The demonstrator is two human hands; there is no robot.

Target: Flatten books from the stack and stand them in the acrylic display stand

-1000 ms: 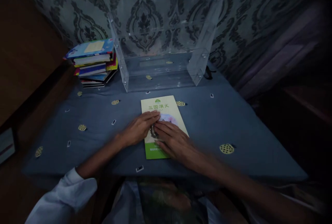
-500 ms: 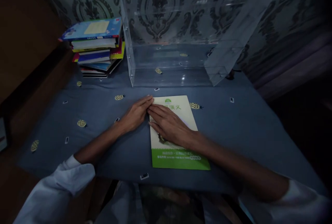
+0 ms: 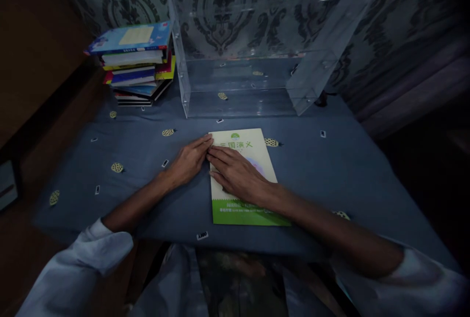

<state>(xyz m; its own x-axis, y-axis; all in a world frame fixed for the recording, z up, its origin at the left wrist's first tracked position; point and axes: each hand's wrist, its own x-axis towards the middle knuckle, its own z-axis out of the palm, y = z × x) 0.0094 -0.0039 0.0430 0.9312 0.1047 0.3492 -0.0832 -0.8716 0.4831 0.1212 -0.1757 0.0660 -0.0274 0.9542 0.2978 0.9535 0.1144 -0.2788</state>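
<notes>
Cream-and-green book lies flat beneath right hand, fingers straight, unclenched, laid over cover. Left hand likewise unclenched, fingers extended, tips at book's upper left edge, close to right fingertips. All around fingers, blue cloth-covered tabletop. Beyond fingertips, clear plastic rack; beyond and left of fingers, pile of books. Farthest from fingers, patterned wall.
</notes>
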